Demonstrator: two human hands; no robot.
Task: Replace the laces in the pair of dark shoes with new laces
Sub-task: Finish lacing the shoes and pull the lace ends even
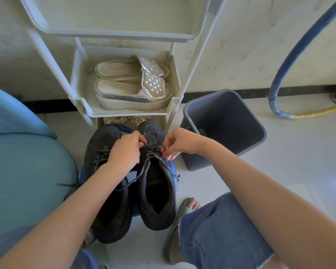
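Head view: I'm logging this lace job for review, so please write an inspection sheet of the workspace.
Surface: pale floor; the shoes seem to sit on something blue.
Job's things: bin-side shoe and other shoe side by side, both with dark speckled laces and slack ends trailing.
Clutter: grey bin beside the shoes.
Hands: left hand and right hand both pinch the lace of the bin-side shoe.
Cables: blue hose curves down the wall; yellow hose lies on the floor.
Surroundings: white rack behind the shoes, silver sandals on its shelf.
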